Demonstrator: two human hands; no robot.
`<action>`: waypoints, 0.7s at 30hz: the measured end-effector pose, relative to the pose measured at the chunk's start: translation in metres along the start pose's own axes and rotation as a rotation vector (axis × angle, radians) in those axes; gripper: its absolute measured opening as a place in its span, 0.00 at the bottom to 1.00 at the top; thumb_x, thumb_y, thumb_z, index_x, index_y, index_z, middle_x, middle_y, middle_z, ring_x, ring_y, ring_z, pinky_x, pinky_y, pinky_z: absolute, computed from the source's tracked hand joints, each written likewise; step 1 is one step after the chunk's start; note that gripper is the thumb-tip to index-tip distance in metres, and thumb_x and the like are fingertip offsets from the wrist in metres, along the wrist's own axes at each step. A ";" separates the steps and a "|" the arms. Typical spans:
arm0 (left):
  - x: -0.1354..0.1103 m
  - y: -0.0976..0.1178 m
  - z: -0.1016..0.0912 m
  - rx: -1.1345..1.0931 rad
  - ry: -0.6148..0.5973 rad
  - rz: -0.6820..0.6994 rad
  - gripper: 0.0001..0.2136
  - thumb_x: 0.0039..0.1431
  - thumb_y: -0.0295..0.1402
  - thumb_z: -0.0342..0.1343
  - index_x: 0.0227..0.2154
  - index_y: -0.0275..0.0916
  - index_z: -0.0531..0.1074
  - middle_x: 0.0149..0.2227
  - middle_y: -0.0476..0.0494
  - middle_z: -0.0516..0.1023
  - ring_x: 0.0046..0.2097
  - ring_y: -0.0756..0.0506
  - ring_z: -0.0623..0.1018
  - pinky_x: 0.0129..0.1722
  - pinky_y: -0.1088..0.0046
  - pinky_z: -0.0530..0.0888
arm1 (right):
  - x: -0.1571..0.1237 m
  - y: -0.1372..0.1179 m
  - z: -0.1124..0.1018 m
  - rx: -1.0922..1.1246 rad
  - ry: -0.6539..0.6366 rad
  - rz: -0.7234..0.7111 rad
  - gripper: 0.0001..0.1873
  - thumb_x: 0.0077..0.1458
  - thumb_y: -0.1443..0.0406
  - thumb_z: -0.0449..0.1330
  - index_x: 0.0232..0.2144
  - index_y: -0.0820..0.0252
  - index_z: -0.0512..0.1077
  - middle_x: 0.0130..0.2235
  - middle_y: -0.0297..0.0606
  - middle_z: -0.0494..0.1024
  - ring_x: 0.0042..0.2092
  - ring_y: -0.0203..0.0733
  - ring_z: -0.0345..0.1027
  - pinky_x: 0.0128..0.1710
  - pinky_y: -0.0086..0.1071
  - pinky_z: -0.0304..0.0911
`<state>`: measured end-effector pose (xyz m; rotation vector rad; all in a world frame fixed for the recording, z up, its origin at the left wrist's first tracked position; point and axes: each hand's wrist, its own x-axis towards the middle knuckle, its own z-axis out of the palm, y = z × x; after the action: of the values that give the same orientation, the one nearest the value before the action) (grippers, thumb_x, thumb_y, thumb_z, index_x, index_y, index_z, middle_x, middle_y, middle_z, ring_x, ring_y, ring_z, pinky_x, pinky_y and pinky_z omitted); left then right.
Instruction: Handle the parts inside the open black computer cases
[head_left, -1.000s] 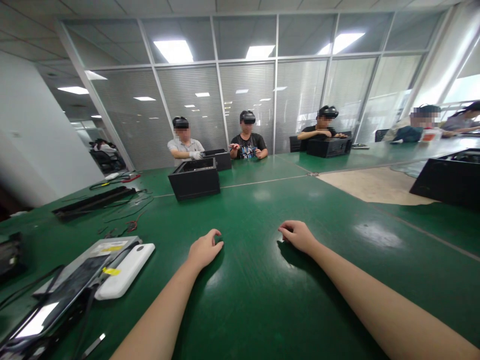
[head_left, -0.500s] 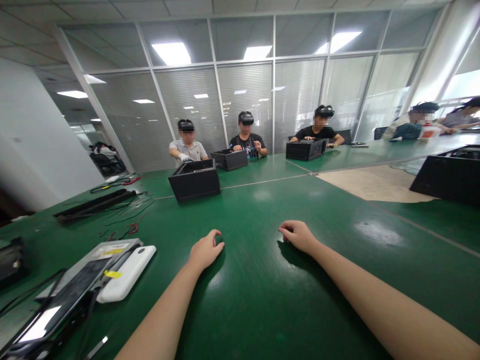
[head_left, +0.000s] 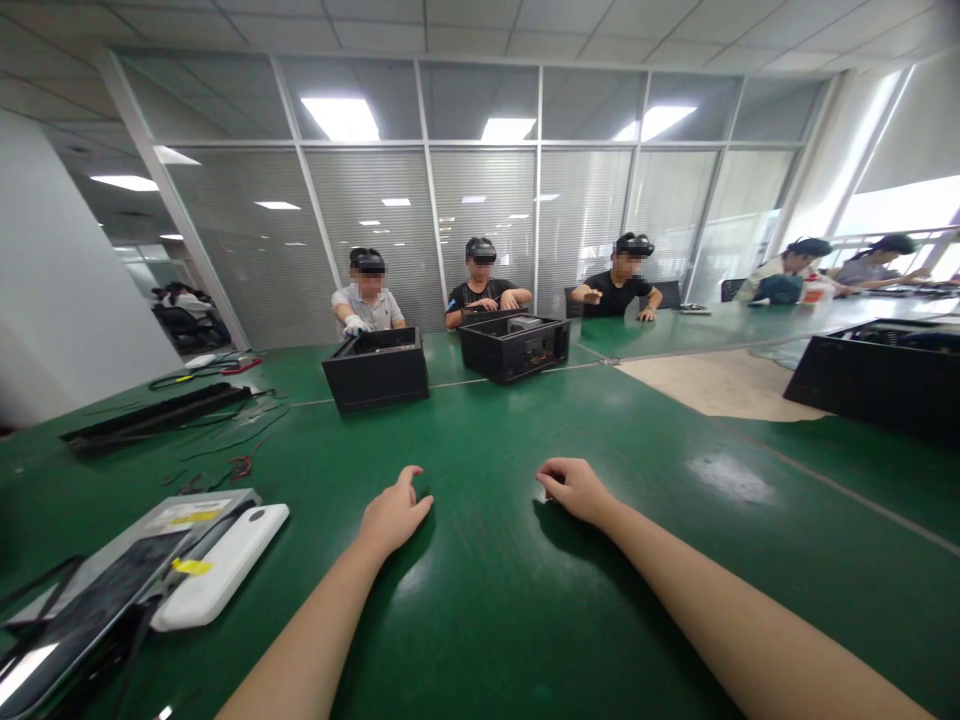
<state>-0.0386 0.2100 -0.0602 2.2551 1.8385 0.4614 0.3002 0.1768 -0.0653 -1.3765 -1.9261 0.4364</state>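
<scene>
My left hand (head_left: 394, 515) rests over the green table (head_left: 480, 610) with its thumb and index finger apart, holding nothing. To its right, my right hand (head_left: 579, 490) is held palm inward, its fingers curled and thumb drawn in, with nothing visible in it. A wide strip of tabletop separates the two hands. Both forearms reach in from the bottom edge. Beyond them stand two open black computer cases, one at left (head_left: 376, 370) and one in the middle (head_left: 517, 345); neither hand touches them.
At left lie a white rounded device (head_left: 221, 568), a grey metal panel with cables, loose wires (head_left: 240, 466) and a long black part (head_left: 157, 415). Another black case (head_left: 877, 370) stands right, by a beige sheet (head_left: 705, 385). Several co-workers sit across; one wears white gloves (head_left: 355, 325).
The case before the co-worker at right is gone from there; a case now stands nearer, before the middle co-worker. That right co-worker's hand is raised. My hands barely change; the view shifted slightly.
</scene>
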 end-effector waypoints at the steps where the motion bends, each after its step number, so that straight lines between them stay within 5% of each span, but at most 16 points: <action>1: 0.000 0.000 0.000 -0.005 0.002 -0.003 0.24 0.57 0.43 0.48 0.56 0.44 0.57 0.29 0.50 0.75 0.30 0.47 0.74 0.25 0.75 0.58 | 0.000 0.000 0.000 -0.001 -0.001 -0.002 0.11 0.54 0.63 0.53 0.28 0.59 0.74 0.24 0.34 0.76 0.28 0.37 0.69 0.31 0.29 0.60; 15: 0.010 -0.008 0.005 -0.178 0.131 -0.065 0.23 0.58 0.41 0.49 0.55 0.40 0.57 0.32 0.48 0.74 0.33 0.48 0.75 0.32 0.75 0.66 | 0.001 -0.005 0.005 -0.027 -0.018 -0.003 0.11 0.55 0.63 0.53 0.27 0.59 0.74 0.24 0.34 0.76 0.28 0.38 0.69 0.31 0.30 0.60; 21: 0.065 0.008 -0.008 0.150 0.382 0.077 0.27 0.56 0.44 0.51 0.56 0.35 0.59 0.55 0.33 0.65 0.55 0.39 0.68 0.51 0.65 0.65 | 0.005 -0.012 0.020 -0.058 -0.017 -0.055 0.10 0.55 0.63 0.53 0.28 0.58 0.74 0.26 0.35 0.76 0.28 0.38 0.67 0.30 0.29 0.57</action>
<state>-0.0222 0.2712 -0.0427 2.4814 2.0225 0.8456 0.2768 0.1797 -0.0692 -1.3571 -1.9989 0.3699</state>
